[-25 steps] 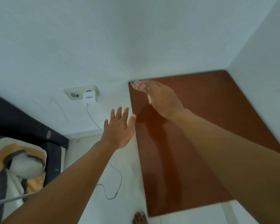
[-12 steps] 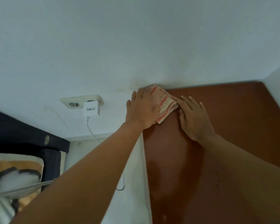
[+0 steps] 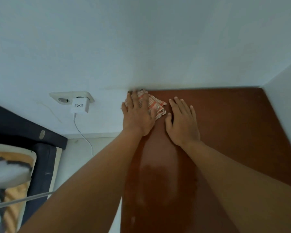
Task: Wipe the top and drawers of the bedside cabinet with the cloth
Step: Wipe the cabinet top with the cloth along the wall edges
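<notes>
**Cloth pressed flat at the cabinet's back left corner**

The cloth, checked in orange and white, is pressed onto the brown top of the bedside cabinet at its back left corner, against the white wall. It is covered by the left hand, laid flat with fingers extended. The right hand is laid palm-down, fingers spread, just beside the cloth. A white charger is plugged into the wall socket.
</notes>
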Demonstrator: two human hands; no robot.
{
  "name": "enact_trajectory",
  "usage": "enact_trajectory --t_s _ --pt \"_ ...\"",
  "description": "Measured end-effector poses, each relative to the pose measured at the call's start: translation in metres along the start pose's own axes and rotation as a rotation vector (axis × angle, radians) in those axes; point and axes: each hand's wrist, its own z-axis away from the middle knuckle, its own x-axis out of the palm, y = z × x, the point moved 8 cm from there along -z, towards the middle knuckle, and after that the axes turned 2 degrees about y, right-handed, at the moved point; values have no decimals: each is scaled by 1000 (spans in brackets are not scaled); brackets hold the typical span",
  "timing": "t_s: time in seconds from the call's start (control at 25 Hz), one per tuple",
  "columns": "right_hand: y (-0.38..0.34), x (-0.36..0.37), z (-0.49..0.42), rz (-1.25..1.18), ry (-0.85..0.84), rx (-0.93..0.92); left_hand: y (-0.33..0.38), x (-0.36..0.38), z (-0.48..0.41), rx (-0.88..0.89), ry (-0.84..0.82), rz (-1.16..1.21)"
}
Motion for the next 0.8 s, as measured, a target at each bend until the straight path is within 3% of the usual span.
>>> enact_trajectory --t_s 0.2,0.6,0.8 --pt "-3 -2 14 -25 -166 -95 -2 3 62 -53 51 -13" --pt "-7 -45 179 123 -167 -282 1 27 224 -159 74 -12" --pt "-15 -42 221 156 -258 -264 1 37 303 -168 109 -29"
